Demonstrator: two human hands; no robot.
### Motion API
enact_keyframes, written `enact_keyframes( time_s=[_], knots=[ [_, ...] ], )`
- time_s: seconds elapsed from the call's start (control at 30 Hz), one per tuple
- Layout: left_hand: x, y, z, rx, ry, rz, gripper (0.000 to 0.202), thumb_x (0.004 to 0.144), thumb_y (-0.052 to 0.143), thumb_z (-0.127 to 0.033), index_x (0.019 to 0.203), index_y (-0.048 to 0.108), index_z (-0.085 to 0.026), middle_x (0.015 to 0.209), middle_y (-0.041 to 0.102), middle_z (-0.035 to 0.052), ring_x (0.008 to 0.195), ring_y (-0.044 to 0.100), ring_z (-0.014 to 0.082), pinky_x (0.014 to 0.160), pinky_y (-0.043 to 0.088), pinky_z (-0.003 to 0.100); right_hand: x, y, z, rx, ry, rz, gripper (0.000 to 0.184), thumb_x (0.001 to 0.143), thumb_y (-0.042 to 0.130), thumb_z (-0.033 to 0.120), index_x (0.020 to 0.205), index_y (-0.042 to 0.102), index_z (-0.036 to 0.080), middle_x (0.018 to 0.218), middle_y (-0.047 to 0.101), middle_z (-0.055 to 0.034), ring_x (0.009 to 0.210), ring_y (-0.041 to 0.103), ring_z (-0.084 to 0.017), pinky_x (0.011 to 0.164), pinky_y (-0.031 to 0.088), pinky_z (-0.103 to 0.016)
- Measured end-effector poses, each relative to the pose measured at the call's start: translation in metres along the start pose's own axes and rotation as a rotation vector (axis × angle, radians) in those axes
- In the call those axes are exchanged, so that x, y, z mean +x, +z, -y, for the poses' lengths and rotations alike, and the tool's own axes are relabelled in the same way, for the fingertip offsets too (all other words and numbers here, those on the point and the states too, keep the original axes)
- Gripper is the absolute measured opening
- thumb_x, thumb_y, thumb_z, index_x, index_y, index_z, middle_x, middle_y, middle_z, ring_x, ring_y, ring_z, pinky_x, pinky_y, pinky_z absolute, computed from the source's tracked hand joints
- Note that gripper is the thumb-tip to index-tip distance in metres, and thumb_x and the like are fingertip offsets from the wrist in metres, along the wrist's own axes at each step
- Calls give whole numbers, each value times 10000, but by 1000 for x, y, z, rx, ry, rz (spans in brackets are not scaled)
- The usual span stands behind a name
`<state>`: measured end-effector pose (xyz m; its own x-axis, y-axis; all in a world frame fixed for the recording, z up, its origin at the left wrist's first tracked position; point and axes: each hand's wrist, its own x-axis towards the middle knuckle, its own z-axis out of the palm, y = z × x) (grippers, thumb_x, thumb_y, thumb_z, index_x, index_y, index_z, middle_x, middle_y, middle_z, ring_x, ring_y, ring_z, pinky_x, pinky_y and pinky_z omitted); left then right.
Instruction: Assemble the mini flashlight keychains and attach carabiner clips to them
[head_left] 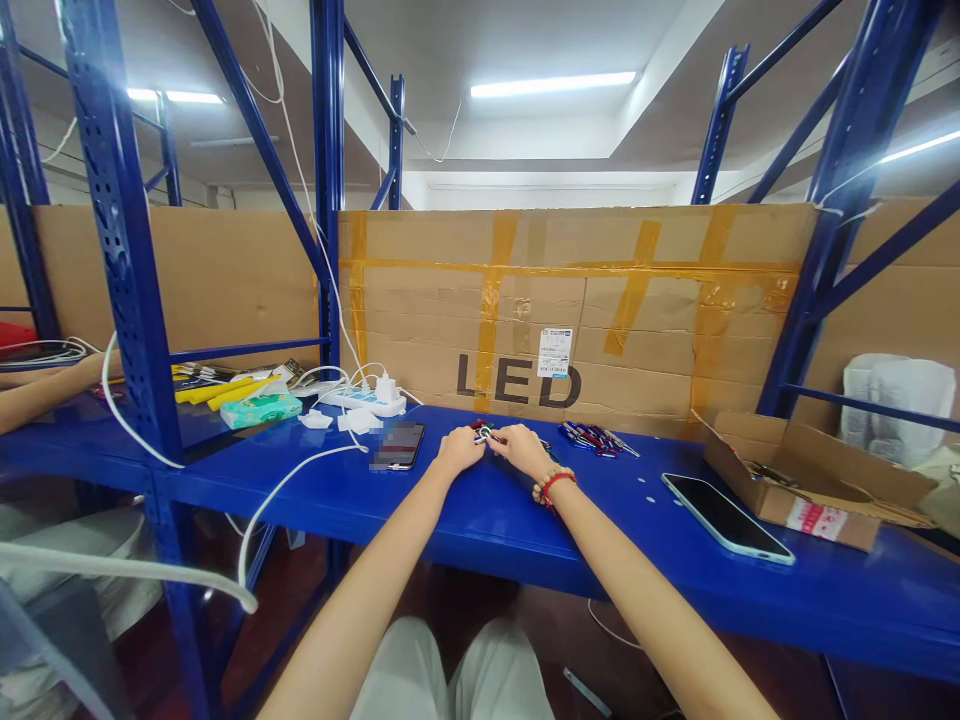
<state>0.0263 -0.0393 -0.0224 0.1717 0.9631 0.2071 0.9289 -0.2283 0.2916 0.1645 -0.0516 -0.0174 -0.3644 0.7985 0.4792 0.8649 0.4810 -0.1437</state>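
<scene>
My left hand (460, 451) and my right hand (523, 450) meet over the blue shelf top (480, 520). Between their fingertips is a small shiny metal piece with a ring-like part (484, 434), too small to name. Both hands are closed on it, fingers pinched. Some red and green bits show beside the fingers, partly hidden by the hands. To the right of my right hand lies a loose pile of small red, blue and silver metal pieces (598, 439). A beaded bracelet and red cord circle my right wrist.
A dark phone (398, 446) lies left of my hands, before a white power strip (367, 400) with cables. Right are a pale-cased phone (726, 517) and an open cardboard box (802, 490). Cardboard (645, 330) backs the shelf. Another person's arm (52, 393) reaches in at far left.
</scene>
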Motion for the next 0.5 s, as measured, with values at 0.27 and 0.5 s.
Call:
enact_keyframes(
  time_s=[0.27,0.5],
  knots=[
    [3,3,3,53,-69,-8,295,874,514,-320,1112,542,-147,1117,569,83,968,574,194,823,490,399,4,8,-1,135,2,46,299,801,475,214,534,594,151,543,606,-20,506,504,-109,489,282,-210],
    [2,0,5,73,-101,-19,272,875,511,-328,1061,568,-138,1075,592,77,956,581,188,830,485,398,3,12,-7,311,-26,110,322,807,473,291,551,597,139,478,553,17,395,452,-77,450,347,-190]
  ],
)
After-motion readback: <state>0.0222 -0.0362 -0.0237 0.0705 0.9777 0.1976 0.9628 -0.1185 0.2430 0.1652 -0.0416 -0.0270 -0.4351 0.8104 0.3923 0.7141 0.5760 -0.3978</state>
